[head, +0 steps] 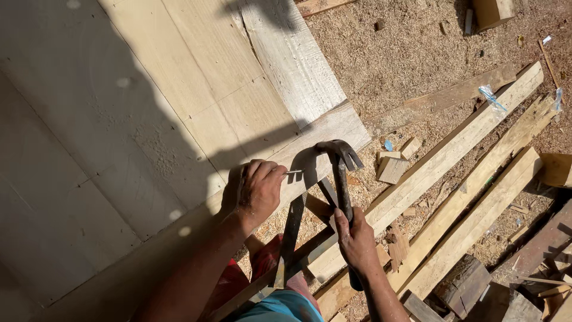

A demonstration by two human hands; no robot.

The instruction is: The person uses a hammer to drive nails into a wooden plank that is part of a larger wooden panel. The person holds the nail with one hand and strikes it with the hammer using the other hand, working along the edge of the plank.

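My left hand (257,189) pinches a small nail (294,172) and holds it against the edge of a pale wooden board (333,128), part of a large panel (179,107). My right hand (356,238) grips the dark handle of a claw hammer (341,156). The hammer's metal head sits just right of the nail, with its claw pointing right. The hammer throws a dark shadow on the board's edge and below it.
Long planks (465,179) lie diagonally on sawdust-covered ground (411,53) at the right. Small wood offcuts (392,168) lie near the board's corner. Dark boards and scraps (536,262) pile up at the lower right. My red-clad leg (268,262) shows below.
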